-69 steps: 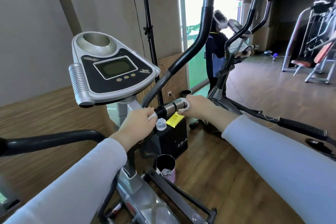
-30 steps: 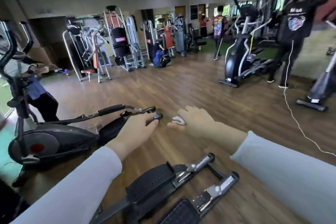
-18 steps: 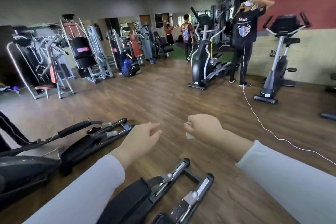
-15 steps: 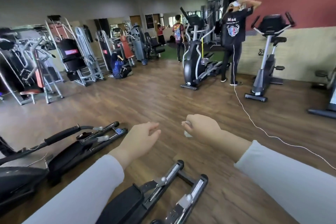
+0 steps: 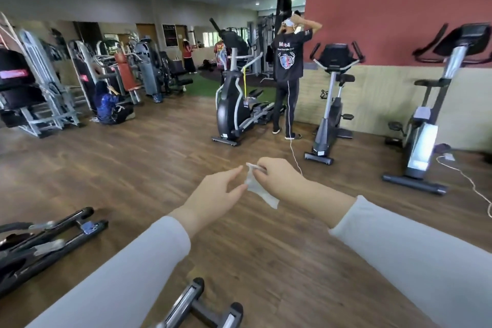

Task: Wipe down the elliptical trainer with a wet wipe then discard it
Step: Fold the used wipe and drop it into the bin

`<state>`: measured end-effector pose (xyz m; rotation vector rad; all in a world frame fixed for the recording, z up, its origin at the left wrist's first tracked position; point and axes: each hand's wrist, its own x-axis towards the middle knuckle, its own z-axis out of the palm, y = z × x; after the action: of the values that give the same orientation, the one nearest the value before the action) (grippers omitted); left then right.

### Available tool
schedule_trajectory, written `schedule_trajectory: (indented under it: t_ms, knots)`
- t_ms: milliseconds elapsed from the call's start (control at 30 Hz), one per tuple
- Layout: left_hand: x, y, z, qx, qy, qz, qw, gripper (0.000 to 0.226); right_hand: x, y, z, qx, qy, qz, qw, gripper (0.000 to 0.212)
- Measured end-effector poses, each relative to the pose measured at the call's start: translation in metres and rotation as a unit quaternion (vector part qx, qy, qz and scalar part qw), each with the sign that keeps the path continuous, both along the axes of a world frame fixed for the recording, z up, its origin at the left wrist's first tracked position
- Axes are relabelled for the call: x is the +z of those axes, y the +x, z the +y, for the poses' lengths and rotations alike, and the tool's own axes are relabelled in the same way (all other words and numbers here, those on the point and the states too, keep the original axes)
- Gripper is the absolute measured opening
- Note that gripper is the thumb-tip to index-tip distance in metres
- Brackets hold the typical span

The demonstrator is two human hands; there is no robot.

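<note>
A crumpled white wet wipe (image 5: 257,185) hangs in mid-air in front of me, over the wooden floor. My right hand (image 5: 279,178) pinches its top edge between thumb and fingers. My left hand (image 5: 217,194) is just left of it, fingers spread, with thumb and fingertip touching the wipe's left side. Of the elliptical trainer I wiped, only the rear rail ends (image 5: 197,303) show at the bottom edge. Its console and handles are out of view.
A second elliptical's rails (image 5: 50,239) lie at the lower left. Ahead stand a black elliptical (image 5: 234,104), a person in a black shirt (image 5: 288,72) and two upright bikes (image 5: 332,104) (image 5: 428,120). A white cable (image 5: 292,152) trails over the floor. Weight machines (image 5: 40,88) line the left.
I have turned away from the trainer's handle toward the gym floor. My right hand's fist has loosened so the wipe hangs out, and my left hand has come in to touch it.
</note>
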<state>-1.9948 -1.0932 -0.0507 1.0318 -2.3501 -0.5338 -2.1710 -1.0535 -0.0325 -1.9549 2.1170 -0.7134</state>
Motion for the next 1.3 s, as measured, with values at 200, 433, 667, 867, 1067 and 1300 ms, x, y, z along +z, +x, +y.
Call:
schedule_trajectory:
  t_ms: [200,433,667,867,1067,1300]
  knots:
    - [-0.001,-0.083,-0.056,-0.034,0.005,0.101,0.994,0.069,0.019,-0.072,-0.052,-0.058,-0.011,-0.105,0.993,0.036]
    - [0.004,-0.141,-0.122,-0.076,0.032,0.156,0.984,0.064,0.021,-0.124,-0.114,-0.114,0.004,-0.341,0.933,0.017]
    - [-0.007,-0.187,-0.212,-0.052,-0.07,0.132,0.987,0.026,0.016,-0.169,-0.201,-0.124,0.019,-0.375,0.919,0.007]
    - [0.002,-0.221,-0.329,-0.014,-0.098,0.097,0.99,0.01,0.02,-0.22,-0.306,-0.036,0.067,-0.316,0.946,0.023]
    - [0.022,-0.248,-0.439,0.025,-0.002,0.126,0.992,0.013,0.016,-0.26,-0.425,0.078,-0.029,-0.065,0.994,0.023]
    - [0.015,-0.255,-0.545,0.074,0.159,0.21,0.962,0.019,0.015,-0.261,-0.542,0.053,0.053,-0.406,0.911,0.024]
